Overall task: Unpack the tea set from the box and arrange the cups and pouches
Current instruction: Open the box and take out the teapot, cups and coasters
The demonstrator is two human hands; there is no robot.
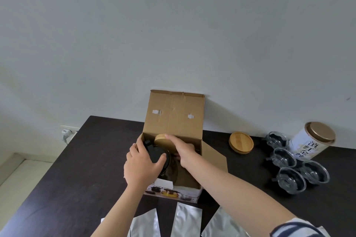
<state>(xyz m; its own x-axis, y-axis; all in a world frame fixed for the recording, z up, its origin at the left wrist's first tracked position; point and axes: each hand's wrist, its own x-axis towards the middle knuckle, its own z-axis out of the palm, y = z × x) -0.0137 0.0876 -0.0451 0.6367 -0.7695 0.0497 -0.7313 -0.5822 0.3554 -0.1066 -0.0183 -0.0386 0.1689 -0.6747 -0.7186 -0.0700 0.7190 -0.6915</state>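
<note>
Inside the open cardboard box (pixel 174 119) on the dark counter (pixel 77 159) sits a glass teapot (pixel 167 167) with a black lid, and the left hand (pixel 141 163) has its fingers (pixel 160 158) curled over that lid while the right hand (pixel 183 148) reaches in beside it, forefinger out towards a bamboo lid (pixel 160 138); what its other fingers grasp I cannot tell. The pot looks like thin, slick, breakable glass, probably light, so the lid alone seems an unsafe hold. It would be better lifted by its body or handle with a supporting hand beneath, clear of the box walls.
</note>
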